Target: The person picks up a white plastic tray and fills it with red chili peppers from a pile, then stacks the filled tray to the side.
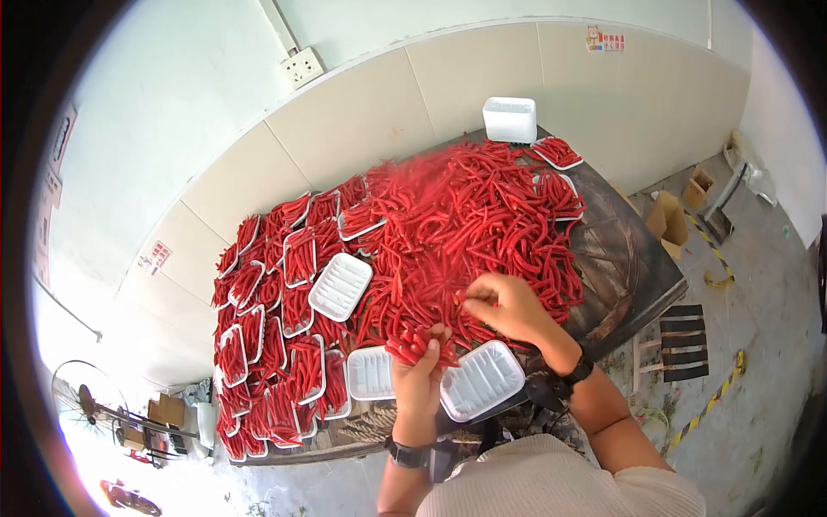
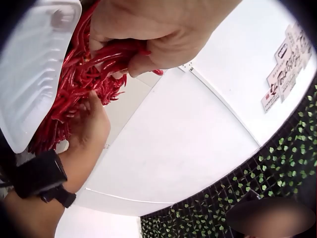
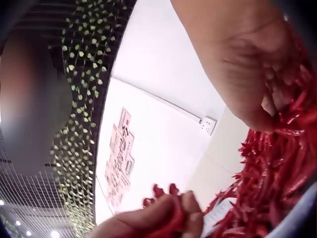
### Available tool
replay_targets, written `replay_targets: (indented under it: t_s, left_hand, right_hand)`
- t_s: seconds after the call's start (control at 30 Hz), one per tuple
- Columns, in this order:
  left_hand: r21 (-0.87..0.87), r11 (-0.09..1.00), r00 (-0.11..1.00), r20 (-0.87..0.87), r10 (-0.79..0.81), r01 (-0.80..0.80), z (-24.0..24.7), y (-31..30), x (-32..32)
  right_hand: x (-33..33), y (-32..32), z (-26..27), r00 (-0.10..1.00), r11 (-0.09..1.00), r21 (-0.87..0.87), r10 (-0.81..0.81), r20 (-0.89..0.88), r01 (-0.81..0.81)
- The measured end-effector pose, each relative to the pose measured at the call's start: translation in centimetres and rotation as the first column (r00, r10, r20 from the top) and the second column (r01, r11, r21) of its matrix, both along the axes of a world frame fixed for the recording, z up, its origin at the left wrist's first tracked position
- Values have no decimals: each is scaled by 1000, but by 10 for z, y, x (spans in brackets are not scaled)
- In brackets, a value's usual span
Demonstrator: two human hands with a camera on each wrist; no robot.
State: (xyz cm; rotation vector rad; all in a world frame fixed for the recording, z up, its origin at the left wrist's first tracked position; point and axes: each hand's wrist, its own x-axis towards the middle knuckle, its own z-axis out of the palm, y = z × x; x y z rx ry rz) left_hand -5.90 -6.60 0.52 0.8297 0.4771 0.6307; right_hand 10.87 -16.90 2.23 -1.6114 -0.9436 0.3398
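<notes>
Red peppers, heaped upper centre, head view; bunch gripped in left hand, lower centre. Right hand: fingers curled at heap, hold unclear. Possible spill beside white tray from overfull grip.

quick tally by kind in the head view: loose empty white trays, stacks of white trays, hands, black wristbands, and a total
Loose empty white trays: 3
Stack of white trays: 1
Hands, left hand and right hand: 2
Black wristbands: 2
Total: 8
</notes>
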Motion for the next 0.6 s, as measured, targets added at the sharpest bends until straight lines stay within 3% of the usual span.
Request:
replay_targets:
  t_s: [0.07, 0.1, 0.17, 0.2, 0.27, 0.3, 0.37, 0.47, 0.6]
  left_hand:
    - [21, 1000, 1000, 11, -12, 12, 0, -3, 3]
    - [23, 1000, 1000, 11, -20, 19, -3, -2, 5]
    - [105, 994, 999, 24, -47, 45, -13, 0, 4]
    - [119, 991, 997, -47, -60, 66, -12, 3, 2]
    - [101, 993, 998, -4, -62, 63, -7, 5, 0]
    - [78, 996, 998, 40, -57, 53, -4, 6, -2]
    - [61, 998, 1000, 14, -25, 24, -8, 12, -8]
    - [-21, 1000, 1000, 25, -14, 15, -11, 15, -12]
    - [-5, 999, 997, 60, -38, 39, -13, 21, -17]
  right_hand:
    - [-20, 2, -3, 951, 977, 65, 212, -224, -202]
    - [-35, 3, -1, 959, 972, 140, 215, -183, -191]
    - [-47, 7, -3, 979, 990, 75, 132, -158, -121]
    - [-46, 6, 0, 979, 990, 78, 127, -158, -115]
    - [-39, 2, 10, 967, 987, 37, 145, 207, -156]
    - [-30, 3, 9, 969, 987, 38, 145, 202, -156]
    - [-5, 10, 4, 900, 997, 69, -64, 430, 38]
    - [25, 22, -23, 833, 986, -147, 13, 553, 82]
    - [38, 28, -47, 814, 974, -222, 98, 573, 40]
